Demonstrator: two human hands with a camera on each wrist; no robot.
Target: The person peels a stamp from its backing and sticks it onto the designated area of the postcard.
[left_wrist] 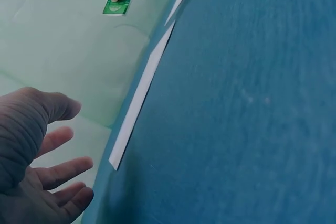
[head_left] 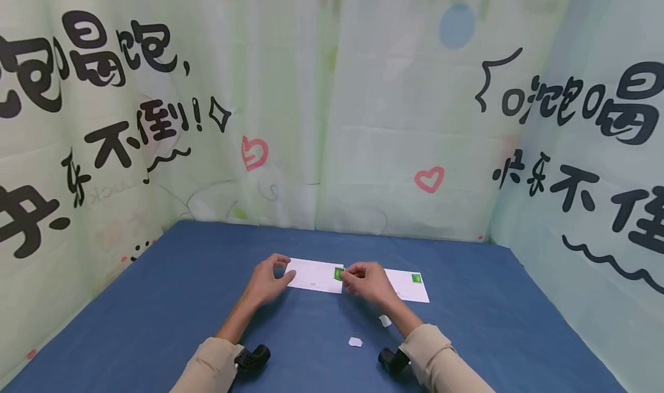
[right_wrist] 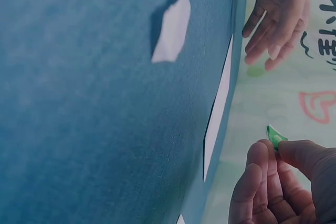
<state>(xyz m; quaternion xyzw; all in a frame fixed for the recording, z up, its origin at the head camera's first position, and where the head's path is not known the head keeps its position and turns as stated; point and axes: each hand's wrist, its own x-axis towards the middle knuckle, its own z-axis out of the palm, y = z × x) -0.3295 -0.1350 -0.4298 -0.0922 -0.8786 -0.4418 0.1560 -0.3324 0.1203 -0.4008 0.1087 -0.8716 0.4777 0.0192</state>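
My right hand (head_left: 369,282) pinches a small green stamp (left_wrist: 116,6) between thumb and fingertips. In the head view this stamp overlaps the right end of a white envelope (head_left: 313,279); both wrist views show it raised above the tabletop. At the envelope's left end is my left hand (head_left: 270,280), with thumb and fingers spread apart and nothing held. A second white envelope (head_left: 410,289) lies to the right, partly hidden behind my right hand and bearing a green stamp (head_left: 417,278) in its upper right corner.
Two crumpled white paper scraps lie on the blue-covered table (head_left: 171,318): one scrap (head_left: 385,321) beside the right forearm, another scrap (head_left: 355,342) nearer the front. Printed curtains (head_left: 373,168) hang along the table's back and sides.
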